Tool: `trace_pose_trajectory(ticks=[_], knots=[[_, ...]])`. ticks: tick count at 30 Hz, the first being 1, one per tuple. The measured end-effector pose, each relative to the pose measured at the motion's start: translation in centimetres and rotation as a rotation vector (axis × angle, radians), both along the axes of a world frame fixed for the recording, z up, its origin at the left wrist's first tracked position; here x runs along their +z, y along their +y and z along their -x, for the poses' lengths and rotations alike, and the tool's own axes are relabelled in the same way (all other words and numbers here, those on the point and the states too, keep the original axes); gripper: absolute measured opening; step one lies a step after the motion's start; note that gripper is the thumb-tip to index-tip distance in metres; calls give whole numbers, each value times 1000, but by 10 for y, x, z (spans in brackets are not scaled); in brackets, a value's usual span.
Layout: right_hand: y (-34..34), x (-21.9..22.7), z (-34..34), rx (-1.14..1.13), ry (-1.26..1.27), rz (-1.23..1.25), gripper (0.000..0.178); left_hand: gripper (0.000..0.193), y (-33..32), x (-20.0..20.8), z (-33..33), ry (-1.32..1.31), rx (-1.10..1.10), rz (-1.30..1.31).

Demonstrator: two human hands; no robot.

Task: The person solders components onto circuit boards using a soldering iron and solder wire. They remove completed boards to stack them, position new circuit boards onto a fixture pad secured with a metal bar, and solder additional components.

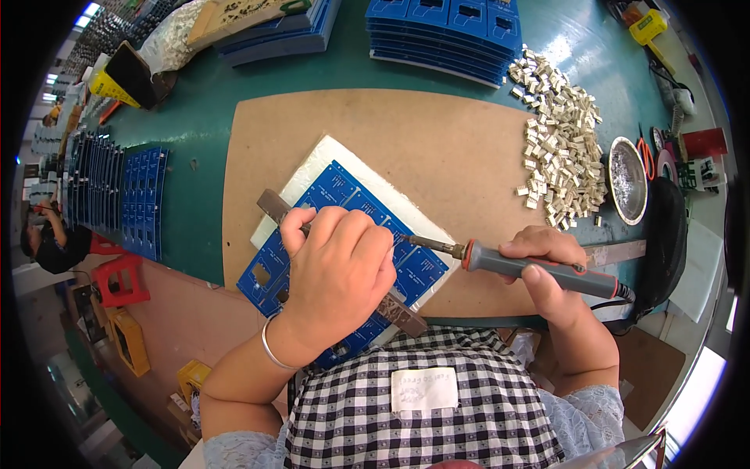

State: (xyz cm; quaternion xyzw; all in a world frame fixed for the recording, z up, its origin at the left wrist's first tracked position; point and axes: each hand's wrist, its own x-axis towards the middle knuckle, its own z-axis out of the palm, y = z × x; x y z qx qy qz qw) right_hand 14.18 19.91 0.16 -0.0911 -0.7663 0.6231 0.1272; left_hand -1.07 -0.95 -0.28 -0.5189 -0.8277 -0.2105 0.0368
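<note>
My right hand (551, 273) is wrapped around the grey and orange handle of a soldering iron (500, 261). The iron points left, and its tip meets the blue circuit board (332, 187) close to my left fingertips. Over that board my left hand (336, 262) is closed, fingers curled down; what they pinch, if anything, is hidden beneath them. A worn metal bar (405, 316) crosses the board diagonally and passes under my left hand. Below the board lies a white pad (312, 162), set at a slant on a brown board (375, 117).
Many small white connectors (562, 141) are heaped at the right, beside a metal dish (627, 180) of shiny bits. Blue board stacks stand at the back (437, 43) and far left (143, 199). A black pouch-like object (664, 242) lies near the iron's cord. Another person (58, 242) sits far left.
</note>
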Motion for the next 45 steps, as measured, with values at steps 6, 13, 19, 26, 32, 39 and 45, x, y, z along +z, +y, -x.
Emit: trace_pose_trajectory(ticks=[6,13,19,26,32,39,45], knots=[[1,-1,0,0,-15,2,30,15,1,1,0,4,8,22],[1,-2,2,5,-17,0,30,15,3,1,2,9,-1,3],[1,-1,4,16,-33,17,30,15,3,1,5,21,-3,19],[2,0,7,14,-47,40,30,15,5,1,7,29,-1,23],[3,0,9,32,-60,29,30,14,7,0,9,16,10,25],[2,1,10,29,-68,41,30,14,6,3,15,-2,53,-81],[8,5,-2,42,-22,34,31,11,-18,21,9,-98,7,-142]])
